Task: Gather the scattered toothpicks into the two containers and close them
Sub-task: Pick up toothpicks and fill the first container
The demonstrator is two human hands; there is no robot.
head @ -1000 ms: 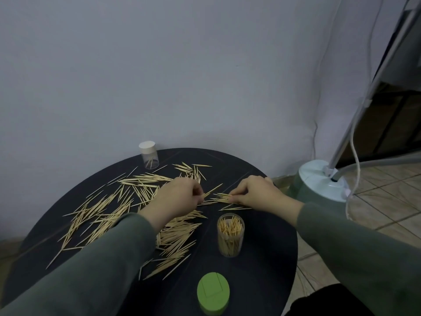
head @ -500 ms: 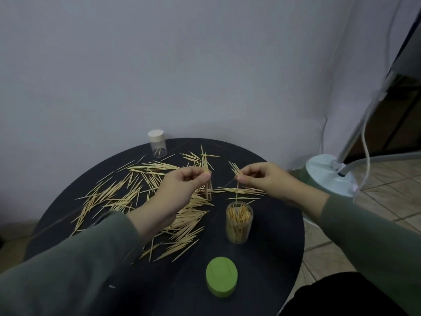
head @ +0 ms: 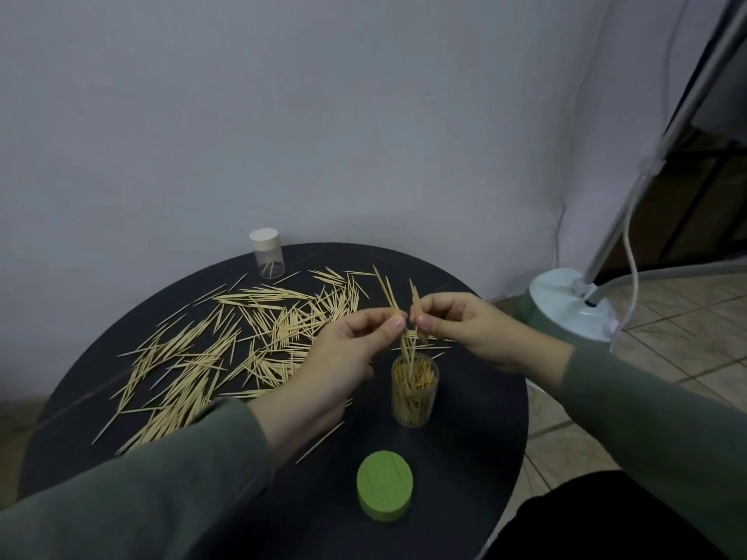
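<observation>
Wooden toothpicks (head: 226,349), too many to count, lay scattered across the left and middle of one round black counter (head: 485,418). Two containers stood on it: an open clear container (head: 414,392), packed with picks, near the front, and a white-capped container (head: 266,254) at the far edge, holding only a few. One green lid (head: 385,485) sat nearest the person. The left hand (head: 343,357) and right hand (head: 465,329) each pinched a small bunch upright just above the open container, every grip narrow on its picks.
</observation>
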